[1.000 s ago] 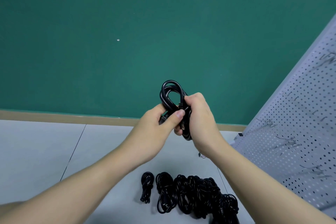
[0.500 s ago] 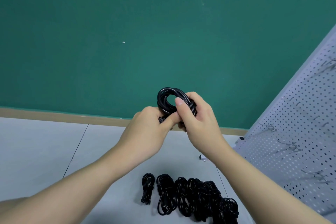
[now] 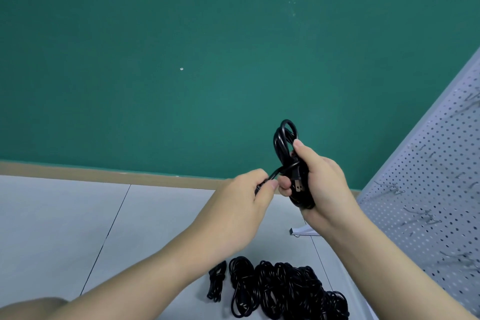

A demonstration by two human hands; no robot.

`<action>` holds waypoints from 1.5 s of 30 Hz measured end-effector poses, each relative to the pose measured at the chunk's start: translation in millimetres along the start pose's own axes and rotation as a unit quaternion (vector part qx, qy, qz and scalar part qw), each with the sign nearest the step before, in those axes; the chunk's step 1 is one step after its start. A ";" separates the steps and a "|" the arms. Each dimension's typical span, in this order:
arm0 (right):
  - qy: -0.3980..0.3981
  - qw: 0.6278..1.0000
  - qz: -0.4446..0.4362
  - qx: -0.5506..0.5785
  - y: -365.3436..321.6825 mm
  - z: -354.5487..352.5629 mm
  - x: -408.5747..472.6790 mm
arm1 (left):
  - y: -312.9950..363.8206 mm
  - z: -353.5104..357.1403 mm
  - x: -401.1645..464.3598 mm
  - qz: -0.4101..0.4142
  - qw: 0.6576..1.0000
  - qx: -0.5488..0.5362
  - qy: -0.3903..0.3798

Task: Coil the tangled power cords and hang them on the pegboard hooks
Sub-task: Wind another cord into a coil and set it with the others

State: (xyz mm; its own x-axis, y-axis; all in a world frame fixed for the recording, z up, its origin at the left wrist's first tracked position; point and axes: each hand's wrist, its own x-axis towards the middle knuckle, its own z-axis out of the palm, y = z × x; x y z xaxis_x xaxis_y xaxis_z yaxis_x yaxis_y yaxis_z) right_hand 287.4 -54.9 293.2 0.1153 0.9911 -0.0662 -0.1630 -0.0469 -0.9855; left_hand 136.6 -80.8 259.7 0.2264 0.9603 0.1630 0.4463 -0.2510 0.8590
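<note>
Right hand [image 3: 323,184] grips a coiled black power cord [image 3: 284,143] held upright in front of the green wall [image 3: 181,60], fingers curled round the lower half of the bundle and the thumb pressed against its side, so that the top loop stands clear above the fist. A plug [image 3: 298,186] with two metal prongs lies against the coil between the fingers. From the middle of the bundle a single strand runs across to the left hand [image 3: 244,205], which pinches the loose end of the cord between thumb and curled fingers, just beside the right hand's fingertips. Both forearms reach up from the lower edge of the view. Below them, on the pale grey floor [image 3: 65,228], lies a heap of tangled black cords [image 3: 291,291], with one small coiled cord [image 3: 217,284] lying just to its left, a little apart. At the right stands a white pegboard [image 3: 428,202], seen at a slant, with several metal hooks [image 3: 392,188] sticking out of its holes; its foot [image 3: 302,231] rests on the floor behind the right wrist. A tan baseboard [image 3: 104,173] runs along the bottom of the wall.
</note>
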 end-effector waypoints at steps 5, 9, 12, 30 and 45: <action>0.003 1.000 0.017 -0.012 0.0 -3.0 -0.5 | 0.1 0.4 -2.7 -0.004 1.000 0.019 -0.002; 0.003 1.000 0.006 -0.030 2.9 -0.2 0.1 | 1.2 -1.7 -3.0 -0.017 0.999 0.030 0.009; 0.028 0.987 -0.094 -0.127 11.7 4.6 1.9 | 0.3 -0.3 -5.0 -0.005 0.999 0.027 0.029; 0.026 0.931 -0.290 -0.219 27.8 19.9 -7.2 | -12.9 -22.5 5.9 0.217 0.971 -0.051 0.088; -0.037 0.954 -0.260 -0.144 6.5 25.4 -25.4 | -4.9 -21.4 5.7 0.206 0.970 -0.010 0.125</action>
State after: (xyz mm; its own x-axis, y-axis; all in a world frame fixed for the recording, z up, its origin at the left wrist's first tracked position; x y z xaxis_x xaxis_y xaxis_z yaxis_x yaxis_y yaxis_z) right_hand 258.5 -77.2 292.4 0.0355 0.8949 0.4448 0.1747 0.4327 -0.8845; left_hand 117.2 -71.5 266.8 0.1634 0.7792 0.6051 0.3445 -0.6198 0.7051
